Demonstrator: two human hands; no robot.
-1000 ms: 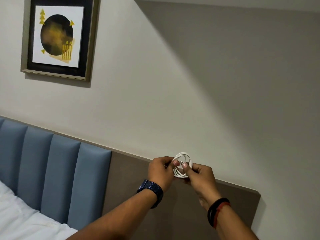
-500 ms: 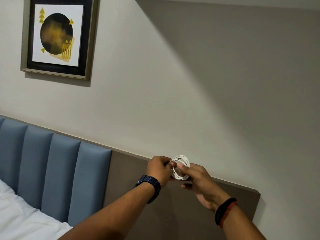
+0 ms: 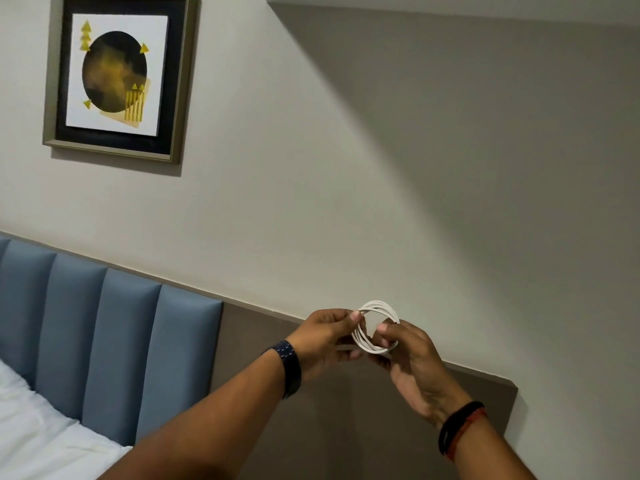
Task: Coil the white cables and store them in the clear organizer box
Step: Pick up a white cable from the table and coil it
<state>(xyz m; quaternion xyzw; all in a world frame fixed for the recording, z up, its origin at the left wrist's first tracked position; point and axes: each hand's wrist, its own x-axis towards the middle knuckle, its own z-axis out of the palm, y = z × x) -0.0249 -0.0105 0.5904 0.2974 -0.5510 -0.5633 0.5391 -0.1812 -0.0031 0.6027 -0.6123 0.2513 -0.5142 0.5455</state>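
Note:
A white cable (image 3: 377, 305) is wound into a small round coil of several loops and held up in the air in front of the wall. My left hand (image 3: 323, 337) pinches the coil's left side between thumb and fingers. My right hand (image 3: 412, 362) grips the right and lower side, with the thumb pressed on the loops. The cable's ends are hidden among the fingers. No clear organizer box is in view.
A brown headboard panel (image 3: 346, 427) runs behind my hands, with blue padded panels (image 3: 114, 344) to its left. White bedding (image 3: 38, 434) lies at the lower left. A framed picture (image 3: 117, 74) hangs on the wall above.
My right hand has turned and shifted lower and to the right on the coil. The coil has tilted so that its loops fan out more. My left hand keeps its pinch.

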